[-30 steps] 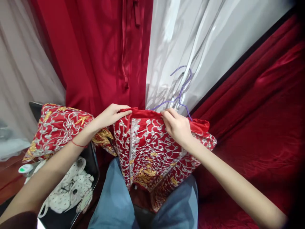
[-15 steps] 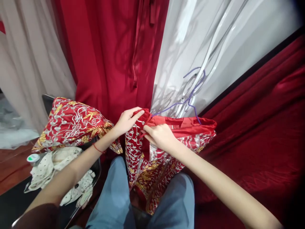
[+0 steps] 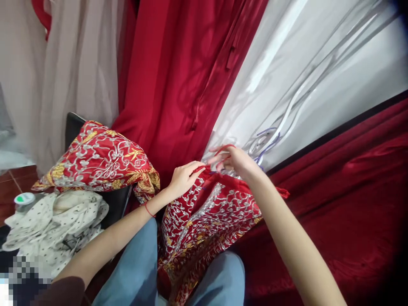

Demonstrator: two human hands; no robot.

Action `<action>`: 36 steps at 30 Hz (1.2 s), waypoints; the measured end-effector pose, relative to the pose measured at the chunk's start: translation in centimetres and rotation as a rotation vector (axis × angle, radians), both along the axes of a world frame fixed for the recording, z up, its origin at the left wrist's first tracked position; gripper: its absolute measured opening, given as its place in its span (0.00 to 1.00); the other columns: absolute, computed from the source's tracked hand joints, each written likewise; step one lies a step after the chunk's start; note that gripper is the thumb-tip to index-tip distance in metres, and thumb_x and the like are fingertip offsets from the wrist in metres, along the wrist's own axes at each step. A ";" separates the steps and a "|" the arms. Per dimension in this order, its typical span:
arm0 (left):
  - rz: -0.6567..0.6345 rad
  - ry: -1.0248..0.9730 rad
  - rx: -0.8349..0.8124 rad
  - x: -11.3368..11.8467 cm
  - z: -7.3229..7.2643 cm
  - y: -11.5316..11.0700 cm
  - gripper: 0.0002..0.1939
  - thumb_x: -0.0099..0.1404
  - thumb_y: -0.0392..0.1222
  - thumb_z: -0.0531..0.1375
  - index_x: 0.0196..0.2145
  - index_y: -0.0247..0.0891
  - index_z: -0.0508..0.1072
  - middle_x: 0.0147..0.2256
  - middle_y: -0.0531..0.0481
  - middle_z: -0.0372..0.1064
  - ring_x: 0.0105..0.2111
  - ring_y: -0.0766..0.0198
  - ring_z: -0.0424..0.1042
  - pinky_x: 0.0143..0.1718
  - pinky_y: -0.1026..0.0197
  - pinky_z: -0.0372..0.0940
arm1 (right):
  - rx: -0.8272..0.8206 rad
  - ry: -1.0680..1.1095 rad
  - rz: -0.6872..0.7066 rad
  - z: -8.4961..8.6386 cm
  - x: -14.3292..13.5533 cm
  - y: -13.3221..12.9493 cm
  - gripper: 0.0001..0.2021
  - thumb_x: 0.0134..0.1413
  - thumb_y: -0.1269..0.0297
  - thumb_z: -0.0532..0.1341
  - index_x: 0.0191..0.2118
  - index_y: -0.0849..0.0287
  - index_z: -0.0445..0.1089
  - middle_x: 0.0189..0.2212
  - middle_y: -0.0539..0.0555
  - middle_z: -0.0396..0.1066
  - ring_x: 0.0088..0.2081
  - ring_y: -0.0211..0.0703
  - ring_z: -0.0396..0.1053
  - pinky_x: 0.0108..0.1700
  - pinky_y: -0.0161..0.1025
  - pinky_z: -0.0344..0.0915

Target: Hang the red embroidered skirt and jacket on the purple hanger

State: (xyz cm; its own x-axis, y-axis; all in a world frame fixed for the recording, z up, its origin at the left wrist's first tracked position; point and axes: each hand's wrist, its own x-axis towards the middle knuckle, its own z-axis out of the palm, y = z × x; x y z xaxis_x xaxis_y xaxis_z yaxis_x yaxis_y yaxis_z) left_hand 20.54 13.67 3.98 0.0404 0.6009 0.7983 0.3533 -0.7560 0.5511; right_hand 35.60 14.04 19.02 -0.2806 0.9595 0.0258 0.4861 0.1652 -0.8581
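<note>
Right of the black chair (image 3: 74,122), an embroidered red garment (image 3: 208,216) has its waistband pinched by the left hand (image 3: 185,180); the right hand (image 3: 237,161) spreads its fingers under a red tie (image 3: 227,146), its grip unclear. This seems like tie-sorting, calling for a steady waistband while the tie is freed. The waistband end points up and away, the long axis sloping down toward the person

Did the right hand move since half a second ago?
Yes. Against the red curtain's lower edge, the right hand went up and to the right, and now overlaps the white cloth.
</note>
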 end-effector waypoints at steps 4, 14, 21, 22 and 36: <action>-0.014 -0.007 -0.011 -0.1 0.3 -0.6 0.12 0.73 0.45 0.53 0.47 0.42 0.74 0.46 0.51 0.77 0.45 0.62 0.76 0.47 0.63 0.66 | 0.017 -0.067 0.047 1.2 -0.8 0.5 0.16 0.55 0.70 0.55 0.49 0.62 0.68 0.31 0.57 0.79 0.26 0.41 0.76 0.21 0.31 0.54; -0.039 -0.084 -0.114 -0.7 1.3 0.0 0.09 0.70 0.47 0.58 0.43 0.42 0.71 0.41 0.51 0.77 0.41 0.62 0.77 0.46 0.61 0.67 | 0.719 -0.464 0.031 -0.7 2.1 -3.4 0.10 0.60 0.62 0.57 0.40 0.61 0.73 0.31 0.54 0.75 0.29 0.38 0.70 0.35 0.36 0.64; 0.126 -0.354 -0.156 0.2 -2.9 -1.4 0.22 0.67 0.51 0.61 0.54 0.39 0.63 0.52 0.41 0.70 0.53 0.58 0.71 0.57 0.55 0.64 | 0.315 -0.451 -0.182 -14.5 2.7 -10.3 0.14 0.60 0.54 0.58 0.29 0.56 0.72 0.20 0.49 0.71 0.20 0.38 0.64 0.26 0.35 0.54; 0.162 -0.354 -0.187 0.5 -4.3 -1.9 0.25 0.67 0.50 0.60 0.57 0.38 0.60 0.55 0.38 0.68 0.56 0.56 0.69 0.60 0.53 0.62 | 0.252 -0.413 -0.202 -17.0 2.4 -10.2 0.15 0.59 0.54 0.58 0.27 0.56 0.72 0.20 0.50 0.71 0.20 0.39 0.65 0.26 0.35 0.55; 0.116 -0.316 -0.525 1.1 -20.3 -7.3 0.21 0.71 0.49 0.54 0.58 0.39 0.59 0.56 0.38 0.67 0.55 0.60 0.70 0.58 0.54 0.65 | 0.133 0.217 -0.613 -28.3 -2.9 -7.9 0.15 0.54 0.50 0.59 0.31 0.58 0.69 0.24 0.52 0.75 0.23 0.41 0.71 0.32 0.36 0.66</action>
State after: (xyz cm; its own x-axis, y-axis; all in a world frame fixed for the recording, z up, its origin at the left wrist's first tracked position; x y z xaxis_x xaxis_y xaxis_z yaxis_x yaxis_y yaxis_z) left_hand 21.64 6.34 -16.32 -0.2387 0.9027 0.3579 0.1763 -0.3221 0.9301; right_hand 32.70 6.16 -9.31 0.3400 0.9285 0.1492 0.3438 0.0250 -0.9387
